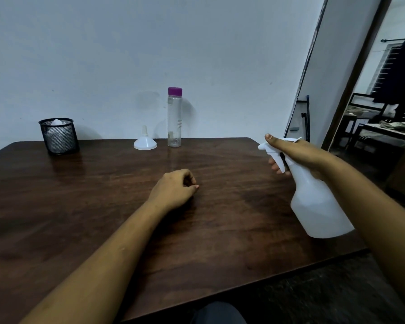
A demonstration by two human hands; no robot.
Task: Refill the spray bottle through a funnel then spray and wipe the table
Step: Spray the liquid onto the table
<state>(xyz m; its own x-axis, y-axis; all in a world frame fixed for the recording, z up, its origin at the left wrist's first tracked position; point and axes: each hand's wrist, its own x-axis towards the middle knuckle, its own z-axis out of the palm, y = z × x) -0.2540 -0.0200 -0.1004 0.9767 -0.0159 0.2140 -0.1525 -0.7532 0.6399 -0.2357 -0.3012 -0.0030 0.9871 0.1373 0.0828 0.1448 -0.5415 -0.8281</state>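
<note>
While R hand (299, 153) fingers (275, 169) clamp frosted plastic spray bottle (320, 206), L hand (173, 190) rests loosely curled, empty, on woodgrain table (80, 206).

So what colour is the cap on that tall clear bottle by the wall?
Purple cap, seen in the head view.

White spray bottle (320, 206) tilts above the table (98, 197) (white funnel (145, 143) mouth-down at back).
</note>
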